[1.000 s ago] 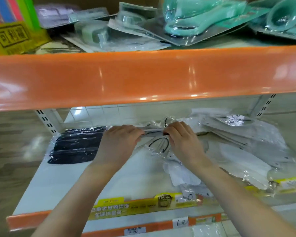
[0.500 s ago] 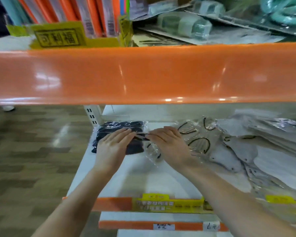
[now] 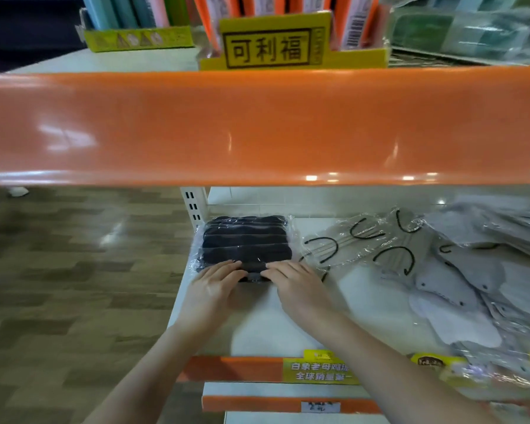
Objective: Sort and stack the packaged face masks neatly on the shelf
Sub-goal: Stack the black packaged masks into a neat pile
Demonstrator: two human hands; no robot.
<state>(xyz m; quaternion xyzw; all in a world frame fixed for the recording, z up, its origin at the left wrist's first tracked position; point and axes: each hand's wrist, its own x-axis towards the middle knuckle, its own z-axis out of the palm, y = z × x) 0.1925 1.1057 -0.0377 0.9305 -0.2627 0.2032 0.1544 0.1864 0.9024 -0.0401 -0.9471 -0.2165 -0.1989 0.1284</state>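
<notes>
A stack of black packaged masks (image 3: 245, 240) lies at the left end of the white shelf (image 3: 288, 328), beside the upright post. My left hand (image 3: 213, 287) and my right hand (image 3: 298, 286) rest side by side on the stack's front edge, fingertips pressing on a black pack (image 3: 254, 272) there. Whether the fingers grip it or only press on it is unclear. To the right lie grey packaged masks with black ear loops (image 3: 370, 243), and beyond them a loose heap of grey and white packaged masks (image 3: 471, 289).
An orange shelf edge (image 3: 257, 127) overhangs above, carrying a yellow display box (image 3: 276, 47) of orange items. Yellow price labels (image 3: 318, 370) line the shelf's front rail. Wood-pattern floor (image 3: 74, 286) lies open to the left.
My view has swung left and closer. Both hands moved left from the grey looped packs onto the black stack, bringing a black pack with them.
</notes>
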